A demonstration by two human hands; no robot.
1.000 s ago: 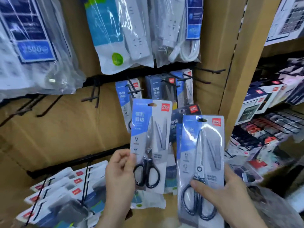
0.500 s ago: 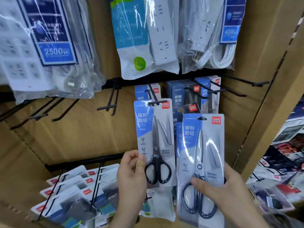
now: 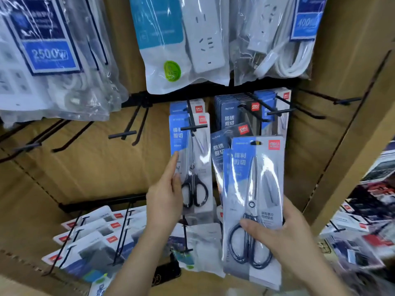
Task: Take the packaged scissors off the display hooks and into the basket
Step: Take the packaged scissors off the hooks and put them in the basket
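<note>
A packaged pair of black-handled scissors [image 3: 198, 167] hangs on a black display hook [image 3: 193, 127], with another pack behind it. My left hand [image 3: 164, 201] touches its left edge, index finger straight up along the card and thumb resting on the front. My right hand [image 3: 288, 238] grips a larger pack of silver scissors [image 3: 254, 189] by its lower part, held upright in front of the shelf; a second card shows just behind it. No basket is in view.
Dark packs of scissors [image 3: 233, 116] hang on the hooks to the right. Bagged power strips [image 3: 188, 39] hang above. Empty hooks [image 3: 123, 136] jut out at left and at far right [image 3: 346, 101]. More carded packs [image 3: 96, 231] hang low left.
My left hand carried the black-handled pack up and back until it hangs on the hook, and its fingers straightened. The right hand kept its pack. The view shifted left and closer.
</note>
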